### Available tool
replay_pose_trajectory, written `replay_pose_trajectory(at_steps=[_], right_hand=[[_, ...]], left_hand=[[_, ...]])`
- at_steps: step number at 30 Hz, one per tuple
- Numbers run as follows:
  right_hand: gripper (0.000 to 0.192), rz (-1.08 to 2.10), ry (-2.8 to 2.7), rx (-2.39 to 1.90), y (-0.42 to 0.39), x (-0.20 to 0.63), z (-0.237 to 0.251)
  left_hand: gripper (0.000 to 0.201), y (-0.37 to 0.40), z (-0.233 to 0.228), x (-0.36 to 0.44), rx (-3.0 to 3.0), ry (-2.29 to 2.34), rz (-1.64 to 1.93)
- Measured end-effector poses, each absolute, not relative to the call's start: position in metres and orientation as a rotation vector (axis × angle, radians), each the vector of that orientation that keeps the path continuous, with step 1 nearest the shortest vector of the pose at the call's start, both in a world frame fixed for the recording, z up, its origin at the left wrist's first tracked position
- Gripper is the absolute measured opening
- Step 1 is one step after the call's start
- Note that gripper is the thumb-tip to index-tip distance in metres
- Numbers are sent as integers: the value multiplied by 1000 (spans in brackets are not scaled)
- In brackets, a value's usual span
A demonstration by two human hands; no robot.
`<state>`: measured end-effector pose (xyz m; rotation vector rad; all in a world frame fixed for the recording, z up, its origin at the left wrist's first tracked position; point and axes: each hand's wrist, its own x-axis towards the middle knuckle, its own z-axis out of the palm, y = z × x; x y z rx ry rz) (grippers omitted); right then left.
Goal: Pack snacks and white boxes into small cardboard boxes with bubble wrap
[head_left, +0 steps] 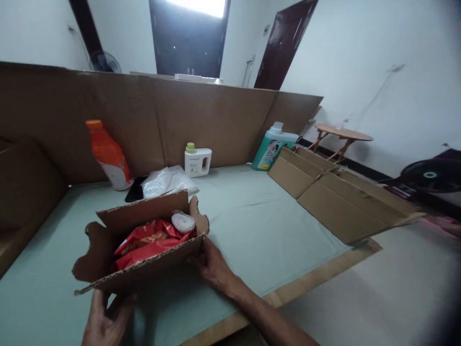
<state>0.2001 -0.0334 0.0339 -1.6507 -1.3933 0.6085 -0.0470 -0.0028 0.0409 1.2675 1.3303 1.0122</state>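
Both my hands grip the box (144,250): left hand (104,319) closed on its near left corner, right hand (212,266) closed on its near right corner. It is a small brown corrugated carton, flaps open and ragged, sitting on the green worktop (252,221), holding a red packet (151,240) and a white roll (183,222).

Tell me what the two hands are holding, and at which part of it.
Both hold the open brown cardboard box: the left hand at its near left bottom corner, the right hand at its near right corner.
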Motion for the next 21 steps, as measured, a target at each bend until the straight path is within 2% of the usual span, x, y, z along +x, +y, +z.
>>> replay_pose_trajectory(at_steps=[6, 11, 15, 18, 21], right_hand=[[37, 594, -1271, -1703, -63, 241, 35], [28, 458, -1181, -1768, -72, 253, 39], [21, 336, -1286, -1653, -48, 232, 64], [25, 300, -1439, -1487, -20, 221, 93], [29, 265, -1406, -1513, -10, 232, 112]], left_hand=[[61, -16, 41, -6, 1289, 1254, 987], [55, 0, 56, 13, 1374, 1144, 968], [58, 20, 83, -11, 1354, 1209, 1122], [62, 36, 108, -24, 1385, 1255, 1329], [60, 43, 119, -13, 1435, 1152, 1365]])
